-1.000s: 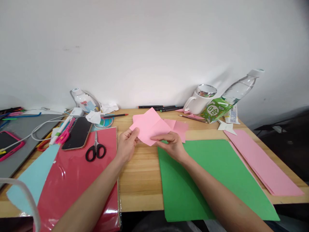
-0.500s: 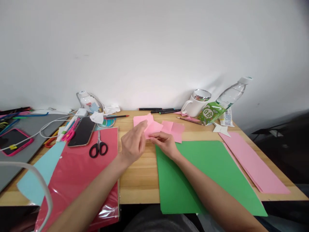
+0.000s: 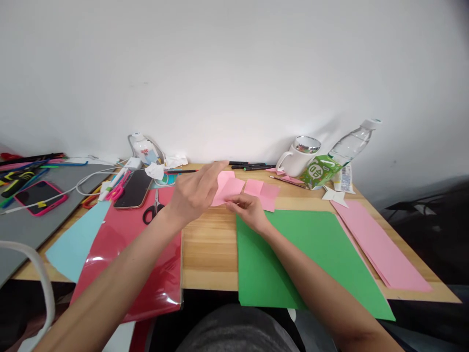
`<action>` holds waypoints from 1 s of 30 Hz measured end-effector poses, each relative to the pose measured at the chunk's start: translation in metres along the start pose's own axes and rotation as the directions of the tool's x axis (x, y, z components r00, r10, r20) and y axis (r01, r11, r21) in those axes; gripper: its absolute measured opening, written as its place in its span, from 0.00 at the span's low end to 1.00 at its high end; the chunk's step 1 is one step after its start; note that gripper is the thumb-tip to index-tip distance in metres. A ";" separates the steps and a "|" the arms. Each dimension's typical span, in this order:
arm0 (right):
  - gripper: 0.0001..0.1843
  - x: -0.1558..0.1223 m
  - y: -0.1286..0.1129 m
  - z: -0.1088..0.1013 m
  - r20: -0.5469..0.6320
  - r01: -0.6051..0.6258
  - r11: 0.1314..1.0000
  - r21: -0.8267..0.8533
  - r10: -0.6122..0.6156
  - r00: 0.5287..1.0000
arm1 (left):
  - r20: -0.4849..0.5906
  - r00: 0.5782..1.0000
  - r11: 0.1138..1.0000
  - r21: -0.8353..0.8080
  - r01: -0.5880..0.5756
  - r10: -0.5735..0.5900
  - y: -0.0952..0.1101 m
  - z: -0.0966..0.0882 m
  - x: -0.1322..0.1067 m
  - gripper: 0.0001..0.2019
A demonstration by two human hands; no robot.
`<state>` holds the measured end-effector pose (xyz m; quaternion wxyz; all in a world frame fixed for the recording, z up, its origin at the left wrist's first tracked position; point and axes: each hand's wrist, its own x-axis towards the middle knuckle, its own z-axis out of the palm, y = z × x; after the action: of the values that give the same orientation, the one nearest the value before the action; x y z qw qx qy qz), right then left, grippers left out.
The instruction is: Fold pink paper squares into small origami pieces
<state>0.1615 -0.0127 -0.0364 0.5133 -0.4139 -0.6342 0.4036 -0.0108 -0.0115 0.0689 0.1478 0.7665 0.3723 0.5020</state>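
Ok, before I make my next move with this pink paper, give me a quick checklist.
1. Right hand pinching the pink paper: ok, at its near edge.
2. Left hand gripping the paper: cannot tell, the fingers' undersides are hidden.
3. Scissors out of both hands: ok, lying on the red packet.
4. Green sheets clear of your arms: not ok, the right forearm crosses over them.
5. Mug upright: ok.
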 end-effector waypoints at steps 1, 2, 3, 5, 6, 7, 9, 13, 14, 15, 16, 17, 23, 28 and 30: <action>0.15 0.002 -0.005 -0.002 0.004 -0.009 1.000 0.006 0.009 1.000 | -0.001 0.999 0.999 0.021 0.032 -0.032 -0.001 -0.003 -0.002 0.11; 0.16 0.003 -0.011 -0.004 0.007 -0.034 0.999 0.016 0.034 0.999 | 0.001 0.998 0.997 0.052 0.059 -0.059 -0.003 -0.005 -0.005 0.11; 0.17 0.003 -0.017 -0.006 0.012 -0.067 0.997 0.027 0.067 0.998 | 0.007 0.996 0.992 0.092 0.085 -0.086 -0.005 -0.006 -0.008 0.10; 0.19 0.002 -0.030 -0.011 0.017 -0.122 0.992 0.043 0.122 0.992 | 0.032 0.989 0.975 0.173 0.136 -0.143 -0.009 -0.008 -0.019 0.09; 0.20 -0.001 -0.037 -0.014 0.002 -0.139 0.989 0.052 0.139 0.990 | 0.060 0.982 0.966 0.203 0.163 -0.179 -0.011 -0.008 -0.025 0.07; 0.20 -0.006 -0.042 -0.017 -0.008 -0.150 0.987 0.058 0.150 0.989 | 0.092 0.973 0.958 0.219 0.187 -0.211 -0.012 -0.007 -0.033 0.06; 0.19 -0.019 -0.049 -0.022 -0.007 -0.187 0.980 0.063 0.188 0.982 | 0.145 0.959 0.956 0.199 0.213 -0.244 -0.013 -0.006 -0.052 0.08; 0.17 -0.057 -0.046 -0.024 0.044 -0.296 0.954 0.057 0.294 0.955 | 0.194 0.953 0.961 0.200 0.192 -0.231 0.001 0.005 -0.099 0.16; 0.17 -0.067 -0.043 -0.023 0.046 -0.316 0.947 0.063 0.313 0.949 | 0.182 0.956 0.959 0.208 0.193 -0.232 0.006 0.010 -0.110 0.19; 0.18 -0.076 -0.040 -0.021 0.045 -0.331 0.941 0.066 0.329 0.943 | 0.184 0.958 0.961 0.209 0.180 -0.220 0.011 0.016 -0.121 0.19; 0.18 -0.084 -0.037 -0.020 0.042 -0.342 0.938 0.066 0.339 0.940 | 0.205 0.955 0.964 0.204 0.170 -0.212 0.016 0.023 -0.130 0.20; 0.17 -0.091 -0.034 -0.019 0.037 -0.347 0.936 0.065 0.345 0.938 | 0.228 0.953 0.969 0.188 0.159 -0.201 0.019 0.030 -0.137 0.19; 0.18 -0.116 -0.025 -0.026 0.040 -0.362 0.932 -0.001 0.362 0.932 | 0.186 0.966 0.981 0.105 0.162 -0.180 0.017 0.073 -0.152 0.13; 0.14 -0.120 -0.032 -0.046 0.009 -0.078 0.798 -0.598 0.104 0.994 | 0.190 0.969 0.986 0.078 0.146 -0.158 0.010 0.088 -0.151 0.14; 0.11 -0.118 -0.035 -0.051 0.088 0.097 0.617 -0.781 -0.045 0.995 | 0.198 0.967 0.987 0.072 0.146 -0.158 0.009 0.090 -0.152 0.15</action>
<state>0.2234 -0.1303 -0.0333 0.2778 -0.5588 -0.7775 0.0784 0.0393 -0.1135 -0.0668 0.2012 0.7868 0.4271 0.3976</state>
